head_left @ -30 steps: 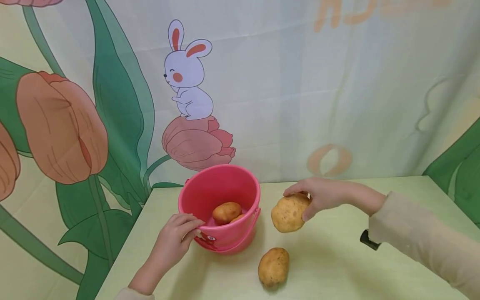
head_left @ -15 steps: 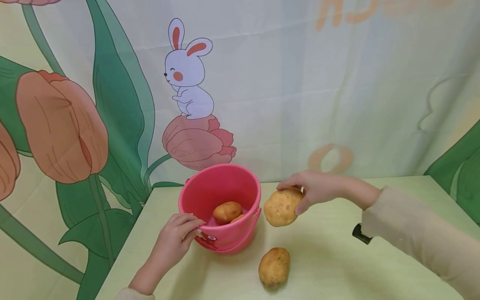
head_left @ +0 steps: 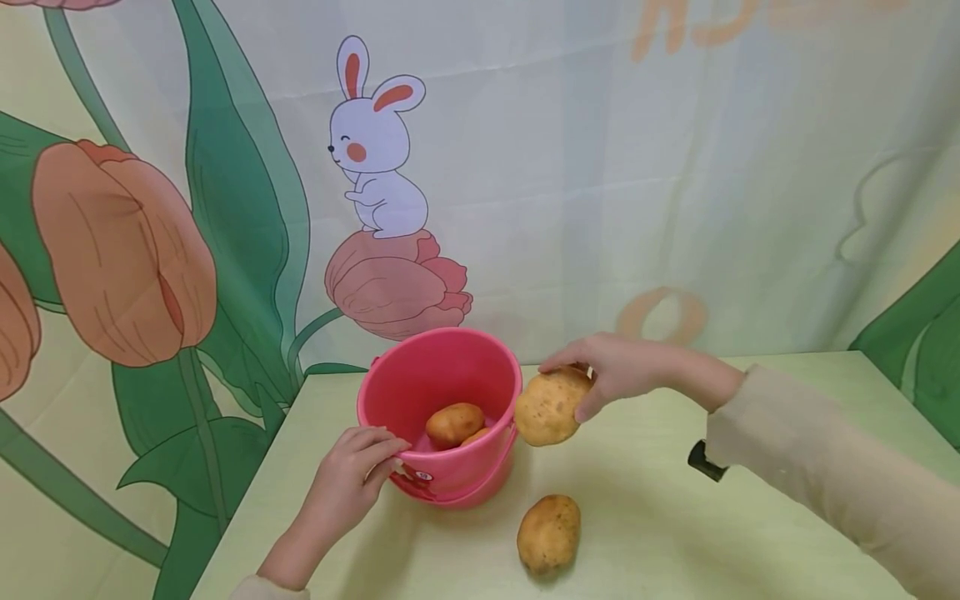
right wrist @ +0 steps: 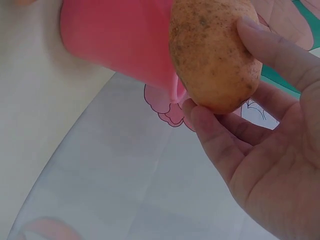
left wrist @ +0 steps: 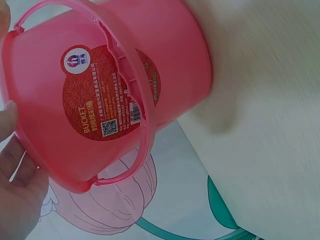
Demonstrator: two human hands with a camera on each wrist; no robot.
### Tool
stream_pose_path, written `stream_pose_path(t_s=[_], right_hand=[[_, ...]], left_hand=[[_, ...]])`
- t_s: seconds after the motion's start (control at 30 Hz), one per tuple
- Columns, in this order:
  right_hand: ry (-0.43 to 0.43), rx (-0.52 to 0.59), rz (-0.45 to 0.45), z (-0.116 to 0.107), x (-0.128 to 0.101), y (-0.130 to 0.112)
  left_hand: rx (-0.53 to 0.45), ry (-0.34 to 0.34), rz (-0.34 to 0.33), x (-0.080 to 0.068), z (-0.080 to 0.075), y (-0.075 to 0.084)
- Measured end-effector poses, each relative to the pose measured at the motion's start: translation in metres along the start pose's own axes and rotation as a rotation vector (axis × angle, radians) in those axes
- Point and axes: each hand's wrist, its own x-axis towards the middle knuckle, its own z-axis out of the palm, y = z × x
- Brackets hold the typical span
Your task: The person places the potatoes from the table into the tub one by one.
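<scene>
Head view: the left hand (head_left: 356,471) pinches the rim of the bucket (head_left: 468,473), probably steadying it; beside its right edge, the right hand (head_left: 618,367) clamps a potato (head_left: 551,410), thumb opposing fingers, likely for security.

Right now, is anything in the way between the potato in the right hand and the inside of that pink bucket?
Only the right-hand rim of the pink bucket: the held potato is beside it, and I can't tell whether it clears the top. The left hand grips the rim elsewhere.
</scene>
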Motion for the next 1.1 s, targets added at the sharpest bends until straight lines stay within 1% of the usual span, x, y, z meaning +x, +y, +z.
stream_pose_path(t_s=[0.13,0.43,0.73,0.93,1.1], right_hand=[[0.011,0.003,-0.029,-0.002,0.006,-0.005],[0.013,-0.008,-0.041,-0.005,0.018,-0.016],[0.013,-0.022,-0.015,-0.004,0.029,-0.021],[0.005,-0.029,0.019,-0.004,0.038,-0.022],[-0.011,-0.033,0.028,-0.003,0.047,-0.026]], left_hand=[[-0.005,0.007,0.006,0.000,0.000,-0.001],[-0.008,0.018,0.018,0.000,0.000,-0.001],[-0.008,0.002,-0.002,0.000,-0.001,0.000],[-0.006,0.010,0.015,0.000,0.000,-0.001],[-0.005,0.017,0.028,0.000,0.000,-0.002]])
